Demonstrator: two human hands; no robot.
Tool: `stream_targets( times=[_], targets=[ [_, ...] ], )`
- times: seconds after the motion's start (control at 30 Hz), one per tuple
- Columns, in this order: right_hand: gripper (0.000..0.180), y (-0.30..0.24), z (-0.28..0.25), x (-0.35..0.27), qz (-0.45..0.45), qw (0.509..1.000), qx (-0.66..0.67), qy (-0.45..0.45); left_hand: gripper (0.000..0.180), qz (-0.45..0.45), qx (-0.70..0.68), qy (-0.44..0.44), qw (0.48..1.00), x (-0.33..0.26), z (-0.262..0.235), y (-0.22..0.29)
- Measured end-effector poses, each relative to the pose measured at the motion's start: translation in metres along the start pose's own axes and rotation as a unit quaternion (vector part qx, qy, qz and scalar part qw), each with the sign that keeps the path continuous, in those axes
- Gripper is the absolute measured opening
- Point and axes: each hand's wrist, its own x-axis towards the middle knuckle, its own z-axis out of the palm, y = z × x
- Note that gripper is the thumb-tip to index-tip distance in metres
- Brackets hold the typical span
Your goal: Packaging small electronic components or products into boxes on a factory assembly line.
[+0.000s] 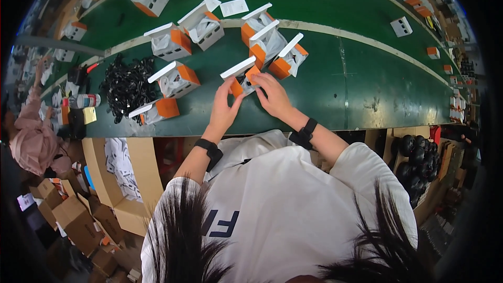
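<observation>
In front of me on the green bench stands a small orange-and-white box [237,88] with its white lid raised. Something dark shows inside it, too small to make out. My left hand [225,108] grips the box's left side between thumb and fingers. On the other side, my right hand [273,97] has its fingers closed on the orange edge of the same box. Just beyond it, open boxes [282,68] with white plastic bags in them stand close together. More such open boxes [179,82] are to the left, beside a tangled heap of black cables [126,86].
A white card [234,7] lies at the back near a closed-off belt edge. At the left are a plastic bottle [85,100] and a co-worker in a pink sleeve [34,126]. Below the bench stands a carton [99,170] of white papers; black round items [419,152] sit at right.
</observation>
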Motion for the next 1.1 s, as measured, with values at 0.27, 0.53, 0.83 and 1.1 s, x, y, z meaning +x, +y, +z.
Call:
stream_targets(
  times=[0.27, 0.53, 0.83, 1.1],
  targets=[
    [0.029, 0.013, 0.003, 0.023, 0.192, 0.950, 0.243, 0.040, 0.018, 0.044, 0.252, -0.001, 0.967, -0.002, 0.002, 0.001],
    [0.031, 0.011, 0.005, 0.028, 0.106, 0.947, 0.303, 0.029, 0.069, 0.008, -0.041, 0.148, 0.988, 0.004, 0.014, -0.009],
    [0.026, 0.032, -0.014, 0.013, 0.122, 0.938, 0.292, -0.138, 0.046, 0.055, 0.100, -0.095, 0.989, -0.009, -0.011, -0.011],
    [0.033, 0.032, -0.023, 0.026, 0.041, 0.963, 0.184, -0.193, 0.036, 0.139, 0.167, -0.086, 0.972, -0.006, -0.014, -0.021]
  ],
)
